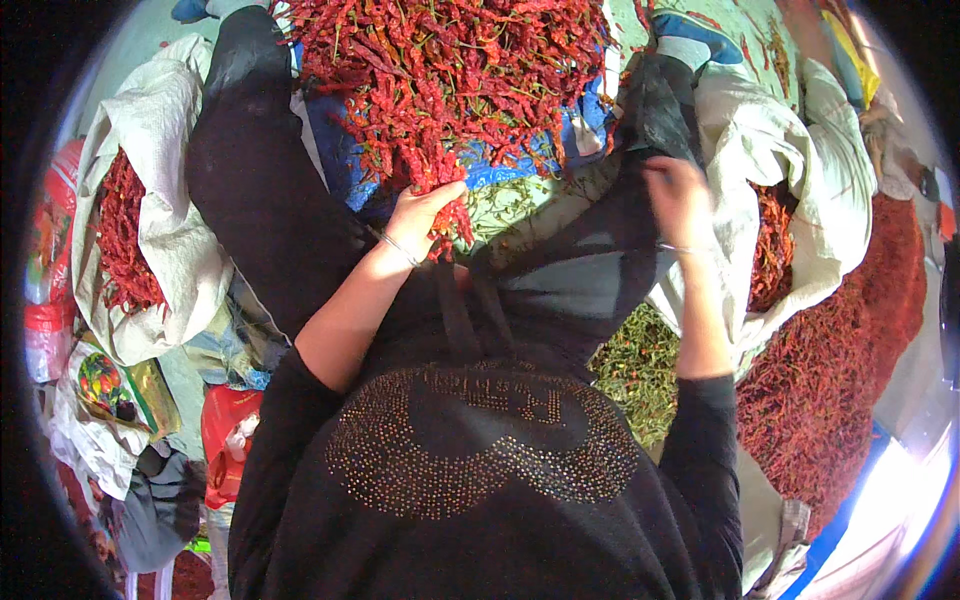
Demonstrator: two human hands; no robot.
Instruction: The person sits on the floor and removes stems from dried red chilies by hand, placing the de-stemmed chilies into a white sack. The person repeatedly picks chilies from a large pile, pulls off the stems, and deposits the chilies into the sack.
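My left hand (420,215) grips a bunch of dried red chili peppers (452,219), whose lower ends stick out below the fingers. Just beyond it lies a large heap of dried red chilies (457,67) on a blue plastic sheet (330,142), between my outstretched legs. Green chili stems (510,202) are scattered on the floor at the sheet's near edge. My right hand (679,199) is over my right thigh, beside a white woven sack (757,127). Motion blurs its fingers, so whether it holds anything is unclear. Dried chilies (771,247) show in the mouth of that sack.
Left of my leg stands another white woven sack (176,225) with red chilies inside. A pile of green stems (637,367) lies by my right hip. Farther right spreads a broad bed of red chilies (810,397). Bags, including a red one (225,442), lie at the left.
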